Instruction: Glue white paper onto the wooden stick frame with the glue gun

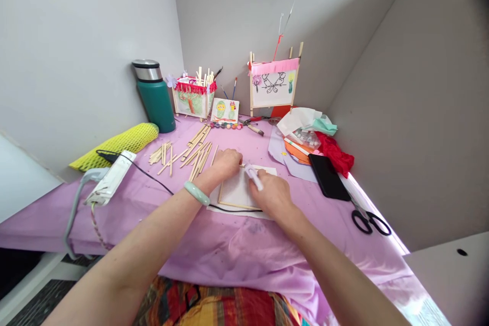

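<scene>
My right hand (pixel 272 194) is closed around a small pale lilac glue gun (pixel 253 175) over a sheet of white paper (pixel 272 170). Thin wooden sticks form a frame (pixel 239 206) on that sheet. At the frame's far edge my left hand (pixel 228 163) has its fingers bent together near a stick end (pixel 242 165); whatever they grip is mostly hidden. A black cord (pixel 231 210) crosses the paper's near side toward my right hand. Bundles of loose sticks (pixel 200 155) lie to the left of my left hand.
At the left are a power strip (pixel 110 178), yellow foam netting (pixel 118 146) and a green bottle (pixel 155 99). A decorated box (pixel 193 99) and a hanging stick-framed picture (pixel 273 84) stand behind. On the right lie a phone (pixel 328 177), black-handled scissors (pixel 369 220) and red fabric (pixel 334 153).
</scene>
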A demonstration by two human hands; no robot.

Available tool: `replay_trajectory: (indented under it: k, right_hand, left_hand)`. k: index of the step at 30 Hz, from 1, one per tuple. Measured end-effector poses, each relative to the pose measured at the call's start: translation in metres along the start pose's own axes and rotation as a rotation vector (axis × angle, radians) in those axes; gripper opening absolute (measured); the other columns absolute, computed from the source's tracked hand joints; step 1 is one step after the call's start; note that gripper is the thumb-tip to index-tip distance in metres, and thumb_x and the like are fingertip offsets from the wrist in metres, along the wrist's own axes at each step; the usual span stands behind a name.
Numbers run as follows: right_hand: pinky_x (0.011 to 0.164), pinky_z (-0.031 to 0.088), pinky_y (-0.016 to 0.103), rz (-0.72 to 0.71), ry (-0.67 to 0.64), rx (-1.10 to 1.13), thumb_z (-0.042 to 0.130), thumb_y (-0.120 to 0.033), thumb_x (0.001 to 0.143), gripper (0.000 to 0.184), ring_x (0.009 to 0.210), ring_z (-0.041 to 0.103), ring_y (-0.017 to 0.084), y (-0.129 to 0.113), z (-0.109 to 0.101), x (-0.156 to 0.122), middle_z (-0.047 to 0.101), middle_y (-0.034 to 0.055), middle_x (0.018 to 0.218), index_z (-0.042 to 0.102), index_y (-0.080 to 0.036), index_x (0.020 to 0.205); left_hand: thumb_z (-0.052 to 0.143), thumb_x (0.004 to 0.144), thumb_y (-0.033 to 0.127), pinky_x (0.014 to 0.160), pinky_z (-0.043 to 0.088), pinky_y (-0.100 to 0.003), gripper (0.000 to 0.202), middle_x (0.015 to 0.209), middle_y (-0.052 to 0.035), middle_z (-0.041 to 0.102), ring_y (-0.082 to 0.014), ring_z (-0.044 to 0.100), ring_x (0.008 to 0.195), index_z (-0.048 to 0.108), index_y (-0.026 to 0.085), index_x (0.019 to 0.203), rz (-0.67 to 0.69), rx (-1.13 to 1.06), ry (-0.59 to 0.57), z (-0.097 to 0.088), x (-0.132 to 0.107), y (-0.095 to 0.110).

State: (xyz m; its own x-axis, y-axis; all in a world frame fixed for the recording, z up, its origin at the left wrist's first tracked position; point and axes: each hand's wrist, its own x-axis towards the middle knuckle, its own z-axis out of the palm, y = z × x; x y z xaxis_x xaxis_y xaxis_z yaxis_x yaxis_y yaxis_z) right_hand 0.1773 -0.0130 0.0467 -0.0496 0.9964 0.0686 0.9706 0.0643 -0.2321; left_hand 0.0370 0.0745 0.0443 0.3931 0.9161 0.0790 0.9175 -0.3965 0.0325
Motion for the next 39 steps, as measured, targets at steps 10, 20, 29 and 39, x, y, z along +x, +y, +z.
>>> replay_trajectory:
  k: [10,20,29,39]
  right_hand:
    - [0.07,0.049,0.038,-0.147,0.048,-0.214,0.05,-0.034,0.089,0.026,0.092,0.061,0.028,-0.011,0.014,-0.012,0.062,0.0148,0.097,0.057,-0.012,0.101]
    - [0.069,0.051,0.035,-0.112,0.102,-0.19,0.053,-0.027,0.086,0.02,0.094,0.057,0.027,-0.011,0.016,-0.012,0.058,0.0133,0.099,0.056,-0.014,0.1]
    - [0.07,0.051,0.037,-0.163,0.016,-0.268,0.056,-0.034,0.086,0.028,0.091,0.061,0.028,-0.005,0.011,-0.006,0.06,0.0142,0.099,0.057,-0.013,0.103]
    - [0.067,0.052,0.036,-0.166,-0.033,-0.31,0.055,-0.035,0.087,0.031,0.085,0.066,0.028,-0.01,0.008,0.001,0.063,0.0176,0.096,0.059,-0.009,0.102]
  left_hand:
    - [0.053,0.078,0.019,0.083,0.046,-0.03,0.022,0.097,-0.0069,0.07,-0.0216,0.063,0.095,0.071,0.022,0.091,-0.014,-0.016,-0.007,-0.001,0.002,-0.001]
    - [0.053,0.078,0.019,0.081,0.047,-0.028,0.022,0.096,-0.0065,0.071,-0.0197,0.064,0.093,0.071,0.022,0.091,-0.024,-0.026,-0.019,-0.004,0.002,-0.001]
    - [0.054,0.078,0.016,0.081,0.047,-0.029,0.023,0.097,-0.0071,0.071,-0.0201,0.064,0.093,0.072,0.023,0.091,-0.026,-0.051,-0.021,-0.006,0.001,0.0]
    - [0.054,0.077,0.017,0.081,0.047,-0.029,0.022,0.094,-0.0074,0.071,-0.0207,0.064,0.092,0.072,0.023,0.09,-0.004,-0.058,0.0,0.001,0.004,-0.004]
